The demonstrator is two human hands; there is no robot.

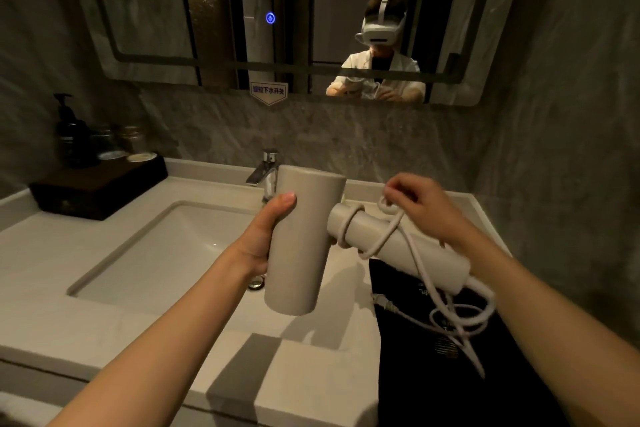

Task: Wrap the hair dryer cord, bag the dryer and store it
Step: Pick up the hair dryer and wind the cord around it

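A beige hair dryer (304, 243) is held above the washbasin, its barrel upright and its handle (398, 246) pointing right. My left hand (266, 229) grips the barrel from the left. A white cord (388, 232) is looped two or three times around the handle. My right hand (419, 204) pinches a loop of that cord just above the handle. The rest of the cord (460, 312) hangs in loose coils from the handle's end. Below it a black bag (433, 374) lies on the counter at the right.
A white sink (156, 253) with a chrome tap (266, 173) lies below the dryer. At the back left, a dark tray (100, 187) carries a pump bottle (69, 128) and jars. A mirror (277, 10) hangs on the grey stone wall. The counter's front edge (173, 367) is near me.
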